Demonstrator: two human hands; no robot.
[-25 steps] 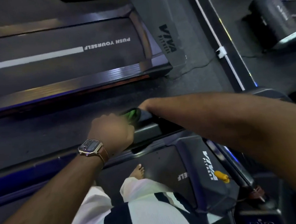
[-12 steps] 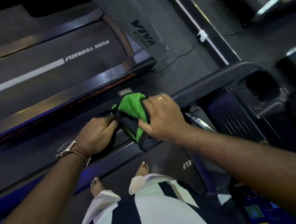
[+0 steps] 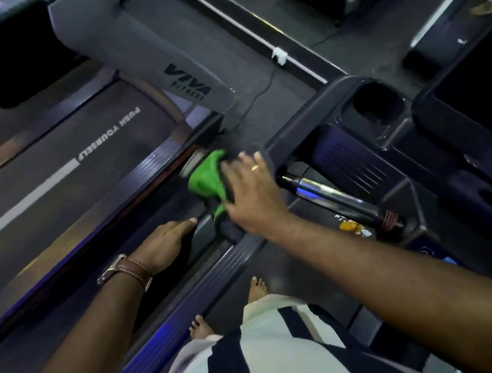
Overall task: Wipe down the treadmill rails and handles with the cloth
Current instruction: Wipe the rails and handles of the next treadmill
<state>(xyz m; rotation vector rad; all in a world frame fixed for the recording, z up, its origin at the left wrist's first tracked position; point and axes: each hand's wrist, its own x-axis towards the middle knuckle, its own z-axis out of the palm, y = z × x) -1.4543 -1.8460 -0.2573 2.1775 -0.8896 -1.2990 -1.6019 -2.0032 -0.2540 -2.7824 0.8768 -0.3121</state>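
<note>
On the far left I see the neighbouring treadmill belt (image 3: 58,186). Nearer, my left hand (image 3: 166,242), a watch (image 3: 123,271) at its wrist, lies flat with straight fingers on the dark handrail (image 3: 204,229), its grip loose and holding nothing. Just right of it the green cloth (image 3: 207,176) is draped over the rail's end. My right hand (image 3: 251,194) presses on the cloth with spread fingers; motion blur there may hide a thumb pinch. Further right a chrome handle (image 3: 329,193) juts out below the cup holder (image 3: 378,107).
</note>
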